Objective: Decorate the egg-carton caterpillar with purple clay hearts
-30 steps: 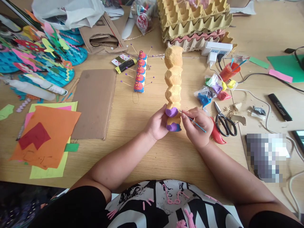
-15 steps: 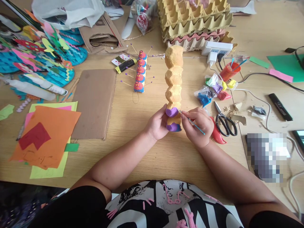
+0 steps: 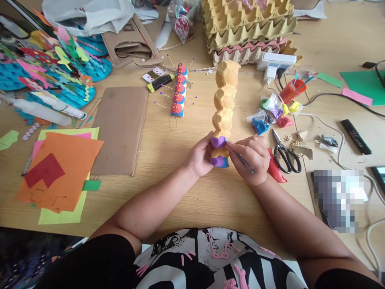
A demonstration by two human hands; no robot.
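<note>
Okay, so the main thing is a long, bumpy yellow-orange carton-like strip [image 3: 224,98], pointing away from the person in the middle of the scene, its near end between the two hands. The left hand [image 3: 200,160] has the left edge of that end in its fingers, probably to steady it while leaving the bumps uncovered. The right hand [image 3: 251,158] is closed around a thin blue stick [image 3: 245,162] in a pen-like grip, which looks like a choice for fine control. A dab of blue sits by its fingertips, at the right edge of a purple clay-like patch [image 3: 217,142]; can't tell if the stick is touching it. The nearest bump has purple and blue on it.

Just beyond the right hand are black-handled scissors [image 3: 281,156] and a glossy red object [image 3: 275,168], with small bags of coloured clay-like stuff [image 3: 260,122] farther off, maybe kept there for easy reach. A small red-and-blue bumpy figure [image 3: 177,96] stands left of the strip, perhaps in view for comparison.

Labels? Not much luck. A round red label [image 3: 182,26] on the far side, pale print on a black marker-like object [image 3: 356,136] to the right, and print on a white bottle [image 3: 64,106] to the left are all too blurry to read. No brand I'd swear to.
</note>
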